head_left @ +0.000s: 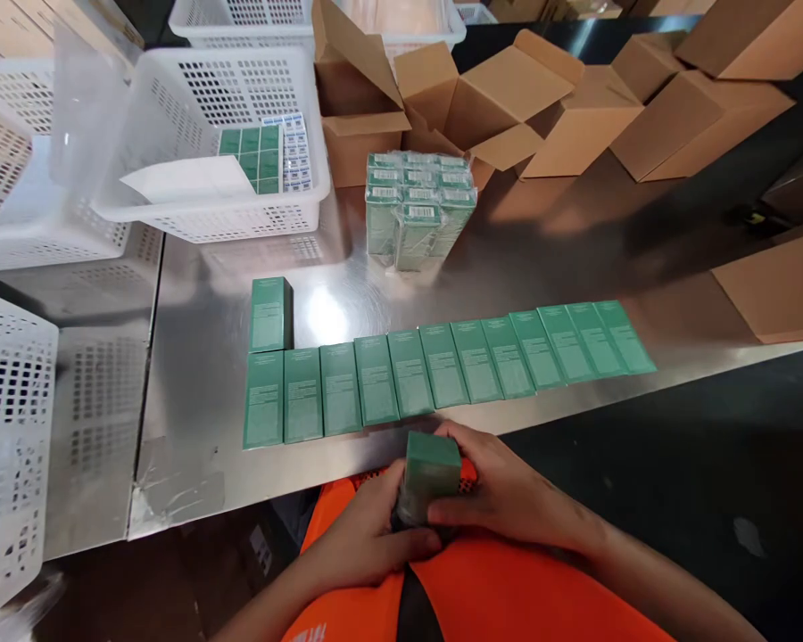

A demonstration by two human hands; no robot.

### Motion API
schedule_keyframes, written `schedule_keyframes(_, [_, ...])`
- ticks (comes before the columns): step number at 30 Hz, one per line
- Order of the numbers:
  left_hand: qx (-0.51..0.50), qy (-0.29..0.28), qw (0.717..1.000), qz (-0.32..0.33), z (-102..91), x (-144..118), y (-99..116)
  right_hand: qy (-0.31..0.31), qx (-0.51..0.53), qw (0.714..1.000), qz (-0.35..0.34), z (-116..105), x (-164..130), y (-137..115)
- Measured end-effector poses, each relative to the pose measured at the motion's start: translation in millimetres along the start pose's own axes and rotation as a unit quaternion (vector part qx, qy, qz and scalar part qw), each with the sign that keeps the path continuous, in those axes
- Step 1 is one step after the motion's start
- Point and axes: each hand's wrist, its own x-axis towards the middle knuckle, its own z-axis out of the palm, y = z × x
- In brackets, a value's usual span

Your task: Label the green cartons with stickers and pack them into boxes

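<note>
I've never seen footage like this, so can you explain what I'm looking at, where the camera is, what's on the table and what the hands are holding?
There is no machine here. The single picture comes from a camera worn on a person's head, looking forward and down, so the two bare hands at the bottom are the wearer's own, above an orange vest. The left hand and right hand together hold one small green box close to the body. On the shiny metal table a row of green boxes lies flat side by side, with one more green box lying behind the row's left end. Further back stands a plastic-wrapped bundle of boxes, a white basket holding label sheets, and open cardboard cartons.
</note>
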Motion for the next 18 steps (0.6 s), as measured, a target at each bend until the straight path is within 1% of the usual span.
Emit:
schedule_keyframes(1, [0.006,0.001,1.0,-0.001,0.1,0.1,1.4,0.009,0.005,1.0,-0.02,-4.2,-0.1,-3.2])
schedule_keyframes(3, [0.009,0.014,1.0,0.003,-0.5,-0.6,5.1,0.034,0.052,0.997,-0.044,-15.3,3.1,-13.3])
schedule_keyframes(5, [0.003,0.033,0.999,0.021,-1.5,-1.8,7.8,0.083,0.122,0.987,-0.06,-29.9,15.7,-28.5])
schedule_keyframes(7, [-0.027,0.041,0.998,0.035,-1.7,-2.7,5.8,0.165,0.162,0.968,-0.094,-45.3,43.3,-47.5])
schedule_keyframes(8, [-0.065,0.049,0.996,0.038,-1.1,-3.0,2.3,0.204,0.168,0.958,-0.114,-51.6,63.2,-57.7])
schedule_keyframes(9, [-0.115,0.063,0.991,0.038,0.0,-3.2,-3.1,0.23,0.171,0.949,-0.132,-56.1,86.5,-67.9])
schedule_keyframes(10, [-0.168,0.08,0.982,0.034,1.5,-3.7,-10.0,0.227,0.184,0.945,-0.145,-58.4,112.3,-77.5])
schedule_keyframes(11, [-0.217,0.096,0.971,0.031,3.3,-4.7,-18.0,0.201,0.193,0.949,-0.147,-58.4,139.1,-86.0])
schedule_keyframes(13, [-0.273,0.125,0.953,0.023,6.2,-9.5,-35.1,0.157,0.167,0.966,-0.116,-52.4,190.5,-97.9])
schedule_keyframes(15, [-0.28,0.133,0.95,0.017,6.5,-19.3,-49.3,0.136,0.132,0.977,-0.1,-41.0,231.6,-102.1])
schedule_keyframes(17, [-0.245,0.149,0.958,0.017,3.2,-32.7,-57.6,0.127,0.09,0.983,-0.095,-28.3,258.0,-99.4])
schedule_keyframes(18, [-0.206,0.159,0.965,0.025,0.5,-39.6,-59.4,0.126,0.064,0.985,-0.096,-22.8,265.9,-96.3])
